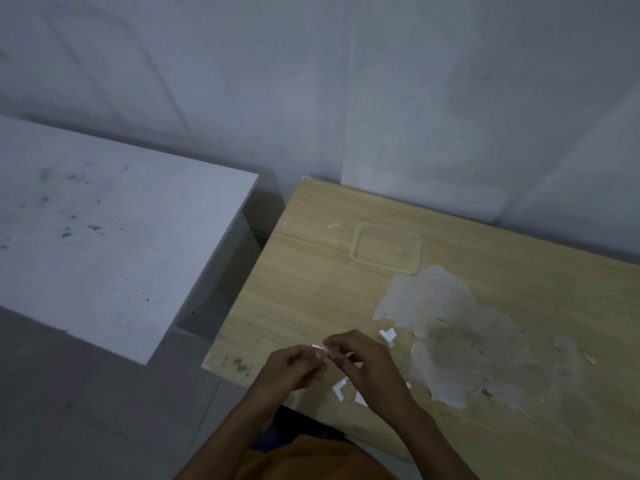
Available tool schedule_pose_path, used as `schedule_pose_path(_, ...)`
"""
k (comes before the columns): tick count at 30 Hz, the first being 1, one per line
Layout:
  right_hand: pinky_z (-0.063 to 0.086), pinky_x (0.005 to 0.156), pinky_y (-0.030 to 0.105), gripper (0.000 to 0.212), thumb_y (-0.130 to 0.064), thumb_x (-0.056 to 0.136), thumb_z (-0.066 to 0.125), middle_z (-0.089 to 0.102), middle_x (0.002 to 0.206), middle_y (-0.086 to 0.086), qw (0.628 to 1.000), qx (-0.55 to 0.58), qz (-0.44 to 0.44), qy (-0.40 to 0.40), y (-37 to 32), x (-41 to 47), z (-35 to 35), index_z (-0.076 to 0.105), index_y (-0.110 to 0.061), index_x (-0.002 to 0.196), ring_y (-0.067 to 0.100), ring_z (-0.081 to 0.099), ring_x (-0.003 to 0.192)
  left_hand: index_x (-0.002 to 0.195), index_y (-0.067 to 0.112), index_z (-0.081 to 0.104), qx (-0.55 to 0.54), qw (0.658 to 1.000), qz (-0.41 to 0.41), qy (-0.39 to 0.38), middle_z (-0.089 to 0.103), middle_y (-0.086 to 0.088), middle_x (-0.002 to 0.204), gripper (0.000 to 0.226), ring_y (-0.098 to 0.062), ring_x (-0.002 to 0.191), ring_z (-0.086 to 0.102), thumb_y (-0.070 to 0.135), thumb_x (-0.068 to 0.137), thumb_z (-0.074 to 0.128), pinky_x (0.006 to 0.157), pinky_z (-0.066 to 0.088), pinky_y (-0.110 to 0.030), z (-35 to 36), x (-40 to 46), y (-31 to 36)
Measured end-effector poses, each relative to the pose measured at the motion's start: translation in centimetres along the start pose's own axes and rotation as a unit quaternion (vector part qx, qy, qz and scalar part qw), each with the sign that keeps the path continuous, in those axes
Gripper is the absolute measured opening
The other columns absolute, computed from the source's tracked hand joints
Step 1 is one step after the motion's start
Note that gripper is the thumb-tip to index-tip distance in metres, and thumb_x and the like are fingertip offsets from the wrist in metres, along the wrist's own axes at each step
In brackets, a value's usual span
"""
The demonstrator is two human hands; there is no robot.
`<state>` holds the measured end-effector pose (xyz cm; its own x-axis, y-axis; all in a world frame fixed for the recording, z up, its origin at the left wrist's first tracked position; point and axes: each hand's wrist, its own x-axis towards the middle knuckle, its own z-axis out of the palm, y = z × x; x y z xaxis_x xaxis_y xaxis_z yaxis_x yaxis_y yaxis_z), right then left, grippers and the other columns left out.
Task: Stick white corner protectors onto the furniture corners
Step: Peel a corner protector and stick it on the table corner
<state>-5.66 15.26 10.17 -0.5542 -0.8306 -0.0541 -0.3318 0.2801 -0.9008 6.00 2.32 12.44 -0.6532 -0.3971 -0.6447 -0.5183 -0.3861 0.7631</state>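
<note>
The small protector (319,348) could slip, or its sticky face could foul on a fingertip, since both hands only pinch it over the counter (311,289). Left hand (294,367) and right hand (360,358) meet on it with curled fingers, near the counter's front-left corner. Spare protectors (341,389) lie under the hands; another spare (388,336) sits right of them
</note>
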Motion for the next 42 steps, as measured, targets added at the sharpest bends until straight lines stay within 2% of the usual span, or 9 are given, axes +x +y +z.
schedule_pose_path(4,0.050,0.072,0.014,0.018,-0.013,0.093,0.061,0.067,0.092,-0.019,0.998,0.041,0.028,0.035,-0.3,1.6,-0.1,0.069,-0.028,0.098,-0.002,0.063,0.084,0.093,0.012,0.074,0.000,1.000,-0.003,0.019,0.075,-0.007,0.085,0.036,-0.019,0.083,0.071,0.043,0.087,0.058,0.073,0.055,-0.026,-0.4,0.7,0.6)
schedule_pose_path(8,0.051,0.068,0.016,0.025,-0.014,0.094,0.059,0.070,0.083,-0.017,0.993,0.080,0.070,0.058,-0.6,3.8,-0.5,0.065,-0.038,0.095,0.001,0.065,0.076,0.098,0.015,0.070,0.039,0.996,0.070,0.031,0.072,-0.006,0.092,0.011,-0.015,0.083,0.070,0.018,0.092,0.061,0.073,0.057,-0.025,-1.4,2.2,2.0)
schedule_pose_path(13,0.050,0.068,0.015,0.024,-0.011,0.093,0.060,0.070,0.083,-0.019,0.993,0.070,0.078,0.055,-0.7,7.6,-0.2,0.065,-0.035,0.092,0.001,0.066,0.074,0.095,0.013,0.069,0.033,0.994,0.106,0.018,0.072,-0.005,0.084,0.013,-0.013,0.082,0.069,0.004,0.089,0.061,0.070,0.054,-0.020,-2.7,5.6,4.2)
schedule_pose_path(20,0.047,0.070,0.008,0.014,-0.020,0.090,0.065,0.068,0.096,-0.013,0.995,-0.079,0.046,0.043,0.4,15.3,-0.9,0.068,-0.021,0.104,-0.004,0.063,0.087,0.091,0.012,0.070,0.020,0.995,0.097,0.002,0.072,-0.008,0.081,0.010,-0.013,0.078,0.069,0.005,0.086,0.064,0.069,0.053,-0.024,-5.0,13.2,7.4)
schedule_pose_path(25,0.050,0.067,0.018,0.014,-0.014,0.089,0.067,0.064,0.101,0.000,0.986,-0.150,-0.020,0.065,1.8,22.8,-1.8,0.071,-0.014,0.102,0.009,0.061,0.088,0.085,0.018,0.070,0.037,0.994,0.099,-0.004,0.070,0.005,0.077,0.016,-0.012,0.077,0.068,0.014,0.093,0.057,0.075,0.052,-0.028,-7.0,19.9,10.5)
schedule_pose_path(29,0.047,0.066,0.011,0.014,-0.015,0.088,0.068,0.061,0.099,-0.002,0.983,-0.161,0.001,0.087,3.8,29.4,-2.6,0.070,-0.016,0.101,0.007,0.059,0.085,0.087,0.021,0.069,0.112,0.983,0.132,0.052,0.071,0.004,0.091,0.016,-0.013,0.087,0.066,0.015,0.092,0.056,0.080,0.049,-0.026,-8.9,26.3,12.8)
schedule_pose_path(32,0.046,0.067,0.008,0.013,-0.016,0.088,0.067,0.061,0.098,-0.003,0.983,-0.156,0.015,0.097,5.5,33.9,-2.6,0.069,-0.018,0.101,0.005,0.059,0.084,0.105,0.016,0.065,0.146,0.972,0.145,0.110,0.065,0.001,0.107,0.015,-0.014,0.100,0.060,0.021,0.093,0.059,0.085,0.047,-0.021,-9.8,31.2,14.1)
schedule_pose_path(36,0.055,0.075,0.023,0.014,-0.019,0.089,0.066,0.065,0.101,-0.002,0.983,-0.143,0.034,0.113,7.5,39.2,-2.1,0.068,-0.017,0.103,0.011,0.063,0.085,0.114,0.014,0.060,0.264,0.940,0.138,0.165,0.060,-0.004,0.111,0.024,-0.018,0.101,0.059,0.027,0.094,0.057,0.094,0.048,-0.035,-10.1,37.4,15.3)
schedule_pose_path(42,0.048,0.087,0.031,0.019,-0.021,0.093,0.061,0.069,0.108,0.005,0.971,-0.197,0.056,0.121,9.8,46.4,-1.1,0.066,-0.012,0.108,0.023,0.064,0.099,0.096,0.030,0.059,0.151,0.965,0.144,0.157,0.063,0.009,0.096,0.007,-0.011,0.095,0.063,0.024,0.091,0.060,0.076,0.047,-0.017,-10.5,44.2,15.5)
